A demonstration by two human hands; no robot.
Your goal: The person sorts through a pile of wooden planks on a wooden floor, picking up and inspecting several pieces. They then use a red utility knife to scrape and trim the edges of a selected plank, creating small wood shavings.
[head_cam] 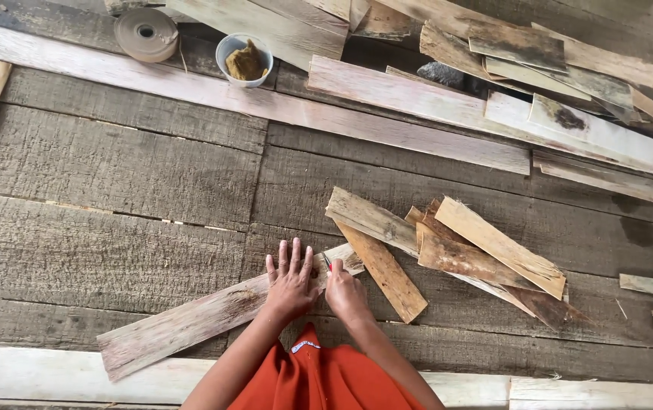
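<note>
Left hand [290, 279] flat, fingers spread, right hand [345, 292] curled in a fist, arms close together

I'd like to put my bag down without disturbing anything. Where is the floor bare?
Left of the left hand, the floor lies bare between the long plank above and the slat below. Right of the right hand it is crowded with a pile of offcuts.

No signs or screens show; the only label is a small white tag [305, 346] with blue marks on the orange garment, at the bottom edge, just below the wrists
</note>
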